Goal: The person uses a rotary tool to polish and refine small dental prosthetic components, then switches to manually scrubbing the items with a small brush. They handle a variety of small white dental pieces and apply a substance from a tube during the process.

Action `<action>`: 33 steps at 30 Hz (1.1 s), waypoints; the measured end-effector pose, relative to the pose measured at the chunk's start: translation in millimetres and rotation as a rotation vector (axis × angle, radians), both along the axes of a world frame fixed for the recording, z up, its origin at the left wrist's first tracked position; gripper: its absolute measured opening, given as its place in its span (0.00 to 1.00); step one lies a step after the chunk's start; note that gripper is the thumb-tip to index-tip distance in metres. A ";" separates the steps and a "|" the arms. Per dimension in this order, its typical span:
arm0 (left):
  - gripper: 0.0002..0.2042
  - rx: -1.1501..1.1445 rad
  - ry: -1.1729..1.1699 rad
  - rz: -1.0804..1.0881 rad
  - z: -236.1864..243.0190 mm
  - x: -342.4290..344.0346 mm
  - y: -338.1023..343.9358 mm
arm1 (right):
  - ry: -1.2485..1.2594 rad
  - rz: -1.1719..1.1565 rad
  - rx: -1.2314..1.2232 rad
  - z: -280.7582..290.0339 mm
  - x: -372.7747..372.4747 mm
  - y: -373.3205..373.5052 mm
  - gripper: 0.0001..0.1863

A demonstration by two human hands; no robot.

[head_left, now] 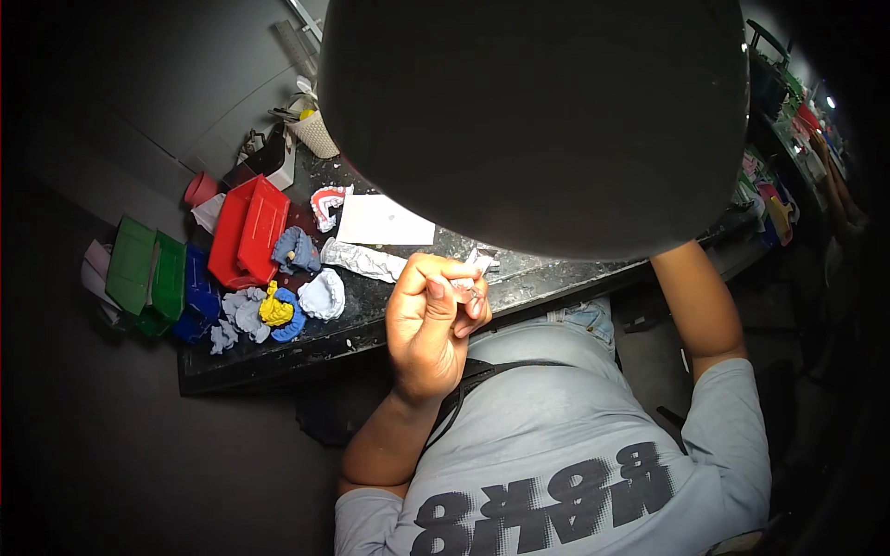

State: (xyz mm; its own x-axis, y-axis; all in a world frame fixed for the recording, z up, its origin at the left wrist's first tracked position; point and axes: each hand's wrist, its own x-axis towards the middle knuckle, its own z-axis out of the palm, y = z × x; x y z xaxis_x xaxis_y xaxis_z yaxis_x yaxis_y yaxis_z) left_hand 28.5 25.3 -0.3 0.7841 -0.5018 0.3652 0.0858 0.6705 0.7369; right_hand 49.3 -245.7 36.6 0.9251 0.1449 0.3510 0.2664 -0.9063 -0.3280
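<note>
My left hand (429, 326) is raised over the bench's front edge. Its thumb and fingers are pinched around a small, clear to pinkish piece (465, 294) whose kind I cannot make out. My right forearm (697, 310) runs up behind a large dark rounded shape (538, 120), which hides the right hand. Just left of my left hand lies a crumpled whitish wrapped roll (363, 260). Behind the roll are a white sheet (375, 221) and a dental model with red gums (326, 206).
Grey-blue (297, 250) and white (322, 295) moulded pieces sit on the black bench (357, 326), with a yellow piece (275, 306) beside them. Red (248, 232), green (148, 273) and blue (197, 295) bins stand at the left. A white tool cup (316, 136) stands behind.
</note>
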 end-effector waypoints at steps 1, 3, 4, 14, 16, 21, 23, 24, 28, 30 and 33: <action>0.12 -0.007 -0.045 0.035 0.2 0.5 -1.3 | -0.010 -0.002 -0.002 -3.3 2.5 -0.7 0.10; 0.12 -0.009 -0.086 0.066 1.3 -0.9 -1.6 | -0.017 -0.015 -0.012 -9.8 5.6 -6.2 0.11; 0.11 -0.007 -0.120 0.077 2.4 -2.0 -1.1 | -0.023 -0.013 -0.013 -10.5 5.0 -6.0 0.12; 0.14 0.040 -0.230 0.130 7.1 -6.7 2.2 | -0.099 -0.004 0.021 -3.9 -0.2 -21.7 0.20; 0.14 0.030 -0.190 0.085 10.1 -9.0 1.7 | -0.143 0.004 0.049 0.5 -4.9 -23.1 0.22; 0.15 -0.036 0.156 -0.312 16.2 -9.2 6.2 | -0.307 0.158 0.113 22.0 -24.1 -2.3 0.28; 0.13 -0.068 0.217 -0.354 17.5 -11.7 4.7 | -0.344 0.280 0.096 36.4 -37.1 14.1 0.30; 0.12 -0.092 0.282 -0.395 18.2 -14.4 6.0 | -0.351 0.346 0.088 42.3 -45.4 22.9 0.31; 0.10 -0.078 0.351 -0.436 23.6 -15.3 6.7 | -0.360 0.492 0.023 53.9 -62.8 54.8 0.36; 0.11 -0.094 0.320 -0.490 18.9 -12.1 7.3 | -0.400 0.473 0.045 50.4 -64.1 64.1 0.36; 0.11 -0.035 0.355 -0.431 19.8 -17.1 8.4 | -0.316 0.421 0.037 49.7 -67.2 69.1 0.33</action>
State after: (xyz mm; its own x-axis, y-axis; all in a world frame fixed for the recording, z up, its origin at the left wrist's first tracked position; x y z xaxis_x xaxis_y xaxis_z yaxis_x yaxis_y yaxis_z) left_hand 11.4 33.6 19.5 0.5888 -0.7964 0.1380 0.5966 0.5434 0.5905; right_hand -17.9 -176.6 86.3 0.6374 0.4635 0.6155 0.6960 -0.6890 -0.2020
